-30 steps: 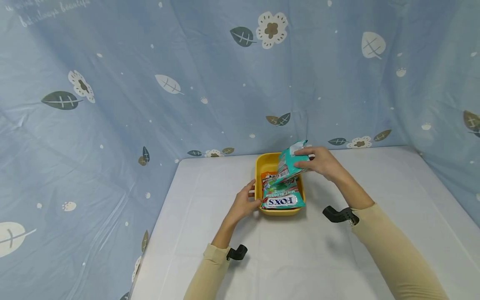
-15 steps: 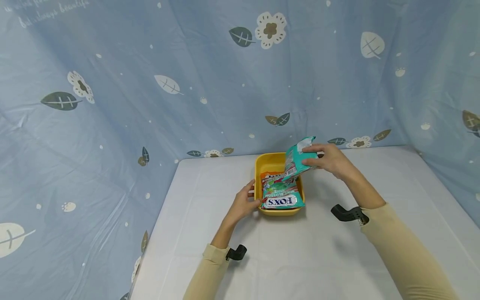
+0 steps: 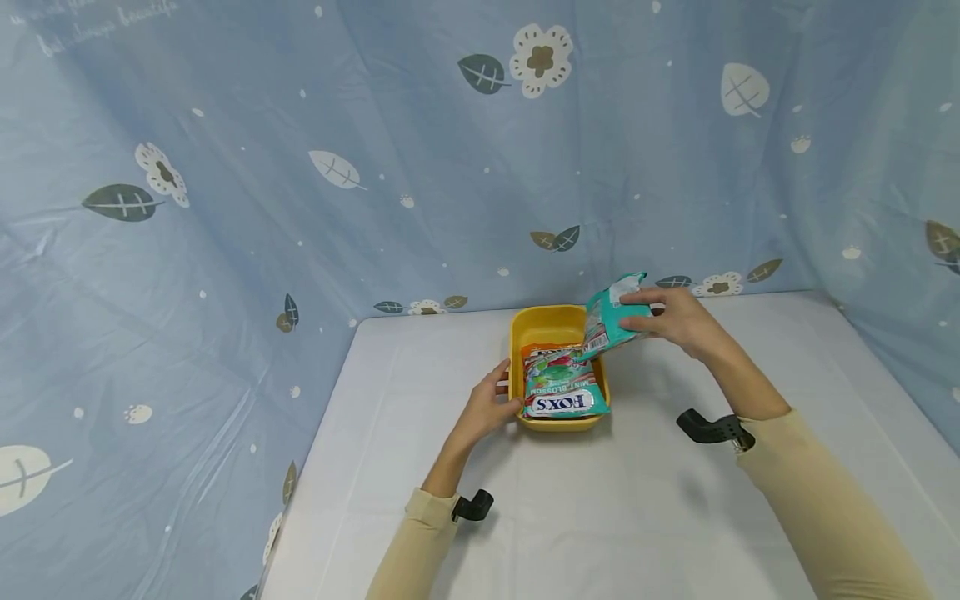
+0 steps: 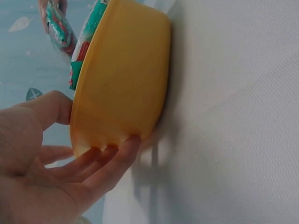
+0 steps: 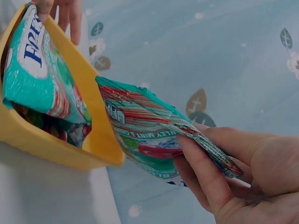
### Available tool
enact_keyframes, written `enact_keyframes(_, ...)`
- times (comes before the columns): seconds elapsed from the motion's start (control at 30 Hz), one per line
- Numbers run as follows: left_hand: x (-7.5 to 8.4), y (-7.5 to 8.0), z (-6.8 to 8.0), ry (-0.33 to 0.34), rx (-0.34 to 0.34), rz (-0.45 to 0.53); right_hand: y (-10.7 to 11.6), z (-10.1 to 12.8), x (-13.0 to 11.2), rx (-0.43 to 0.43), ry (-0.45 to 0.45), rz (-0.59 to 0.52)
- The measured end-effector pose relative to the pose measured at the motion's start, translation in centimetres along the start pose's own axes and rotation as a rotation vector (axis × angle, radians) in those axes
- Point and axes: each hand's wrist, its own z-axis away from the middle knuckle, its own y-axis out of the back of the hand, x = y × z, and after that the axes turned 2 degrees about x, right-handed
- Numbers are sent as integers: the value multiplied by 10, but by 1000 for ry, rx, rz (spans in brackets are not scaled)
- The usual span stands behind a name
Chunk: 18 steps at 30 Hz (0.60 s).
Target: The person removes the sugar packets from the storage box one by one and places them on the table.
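Note:
A yellow tub (image 3: 551, 317) (image 4: 126, 79) (image 5: 91, 116) stands on the white table (image 3: 570, 517). Inside lie a teal Fox's candy bag (image 3: 561, 395) (image 5: 37, 70) and an orange packet (image 3: 534, 350) under it. My right hand (image 3: 675, 321) (image 5: 229, 172) pinches a second teal candy bag (image 3: 611, 317) (image 5: 145, 135) by its top, held in the air just over the tub's right rim. My left hand (image 3: 491, 408) (image 4: 70, 158) holds the tub's left wall, thumb over the rim and fingers curled against the outside.
A blue curtain with leaf and flower prints (image 3: 375, 167) encloses the table at the back and both sides. Bare white table surface lies to the right of the tub and in front of it.
My right hand has carried the teal bag up and to the right, from above the tub's middle to past its right rim. The left hand and tub have stayed put.

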Motion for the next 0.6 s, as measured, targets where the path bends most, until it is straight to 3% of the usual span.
enact_keyframes(0.6, 0, -2, -1, 21, 6, -34, 13, 4, 14, 10, -19, -20)
